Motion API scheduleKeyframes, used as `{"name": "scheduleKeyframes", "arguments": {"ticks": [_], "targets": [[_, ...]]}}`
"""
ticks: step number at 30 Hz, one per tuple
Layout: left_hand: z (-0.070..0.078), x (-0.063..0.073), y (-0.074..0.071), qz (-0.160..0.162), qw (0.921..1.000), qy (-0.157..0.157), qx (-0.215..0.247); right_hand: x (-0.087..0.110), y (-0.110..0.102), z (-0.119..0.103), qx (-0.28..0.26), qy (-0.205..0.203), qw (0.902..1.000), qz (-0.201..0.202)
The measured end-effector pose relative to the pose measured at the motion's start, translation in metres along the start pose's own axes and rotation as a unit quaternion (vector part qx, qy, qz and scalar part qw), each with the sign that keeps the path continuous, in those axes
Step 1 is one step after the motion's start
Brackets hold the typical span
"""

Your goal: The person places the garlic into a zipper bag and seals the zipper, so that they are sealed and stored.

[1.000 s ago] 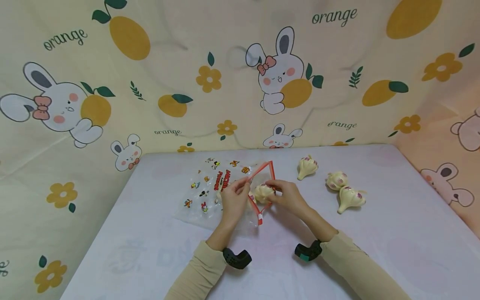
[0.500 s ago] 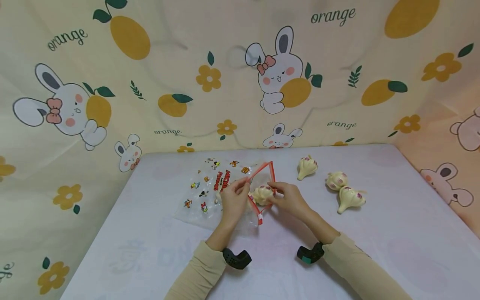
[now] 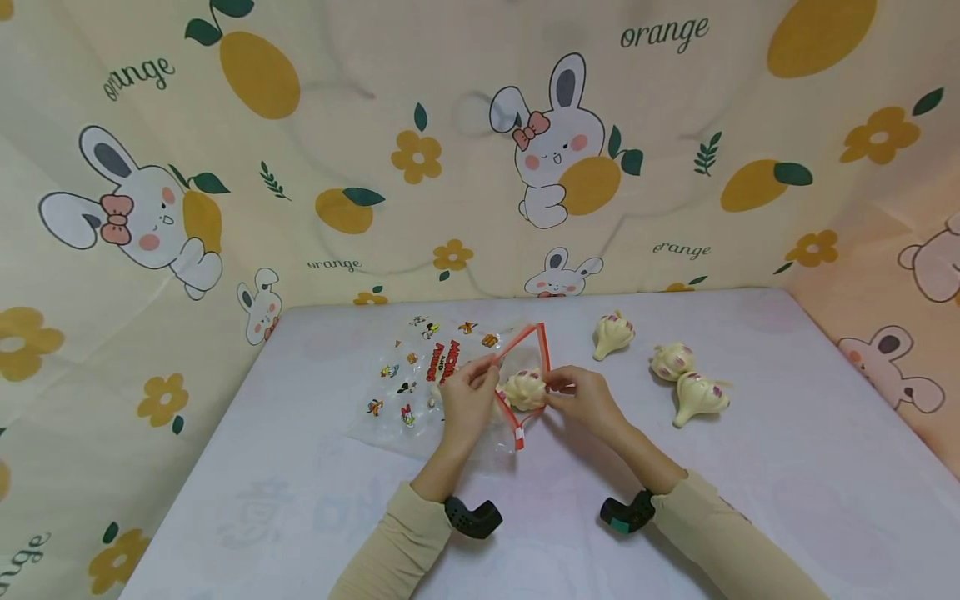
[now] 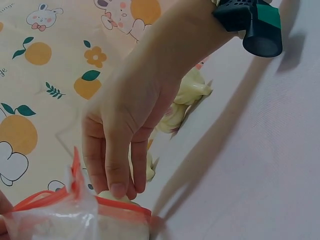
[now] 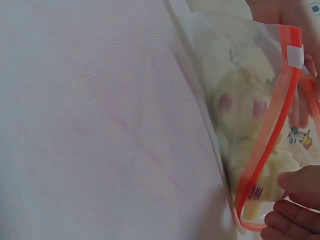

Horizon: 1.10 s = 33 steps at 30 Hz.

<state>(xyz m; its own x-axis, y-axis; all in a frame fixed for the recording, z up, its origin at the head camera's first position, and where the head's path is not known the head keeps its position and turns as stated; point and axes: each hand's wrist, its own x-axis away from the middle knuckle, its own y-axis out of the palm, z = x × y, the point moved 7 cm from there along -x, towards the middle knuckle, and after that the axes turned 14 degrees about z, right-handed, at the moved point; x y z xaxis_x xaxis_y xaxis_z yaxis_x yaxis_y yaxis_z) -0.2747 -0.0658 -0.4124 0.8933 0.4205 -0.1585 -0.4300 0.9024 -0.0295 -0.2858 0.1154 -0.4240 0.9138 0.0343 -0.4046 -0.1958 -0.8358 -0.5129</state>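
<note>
A clear zip bag (image 3: 405, 429) with cartoon prints and a red zip edge lies on the table, its mouth held apart toward the right. My left hand (image 3: 470, 396) pinches the upper layer of the bag's mouth at the red edge. Inside the mouth sits a garlic bulb (image 3: 523, 389), and my right hand (image 3: 588, 404) holds its outer end between thumb and fingers. Through the clear plastic in the right wrist view, another garlic bulb (image 5: 240, 105) shows deeper in the bag. From the left wrist, my right hand (image 4: 125, 115) appears with fingers pointing down at the bag.
Three more garlic bulbs lie on the table right of the bag: one garlic bulb (image 3: 614, 335) near the back, and a touching pair, a rear garlic bulb (image 3: 671, 362) and a front garlic bulb (image 3: 701, 397). A patterned cloth (image 3: 450, 208) hangs behind the white table (image 3: 300, 500).
The garlic bulb in the bag's mouth has shifted slightly left, further in. My right hand has slid a little to the right along it. My left hand stays on the bag's edge.
</note>
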Motion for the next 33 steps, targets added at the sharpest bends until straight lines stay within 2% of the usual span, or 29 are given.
{"name": "scheduleKeyframes", "arguments": {"ticks": [10,20,27,29,33], "targets": [[0.001,0.002,0.0,-0.008,0.9999,0.001,0.009,0.001,0.006,-0.003,-0.003,-0.01,0.9998,-0.015],[0.004,0.003,-0.001,0.003,0.9999,0.005,0.012,0.003,0.013,-0.004,-0.008,-0.019,0.9987,-0.048],[0.03,0.013,-0.006,-0.007,0.9999,0.015,-0.004,0.004,0.011,-0.002,-0.006,-0.016,0.9988,-0.045],[0.027,0.012,-0.006,-0.006,0.9999,0.014,-0.003,0.004,0.01,-0.002,-0.002,-0.016,0.9989,-0.044],[0.01,0.006,-0.002,0.001,0.9999,0.012,0.001,0.004,0.005,-0.001,0.004,-0.021,0.9989,-0.041]]}}
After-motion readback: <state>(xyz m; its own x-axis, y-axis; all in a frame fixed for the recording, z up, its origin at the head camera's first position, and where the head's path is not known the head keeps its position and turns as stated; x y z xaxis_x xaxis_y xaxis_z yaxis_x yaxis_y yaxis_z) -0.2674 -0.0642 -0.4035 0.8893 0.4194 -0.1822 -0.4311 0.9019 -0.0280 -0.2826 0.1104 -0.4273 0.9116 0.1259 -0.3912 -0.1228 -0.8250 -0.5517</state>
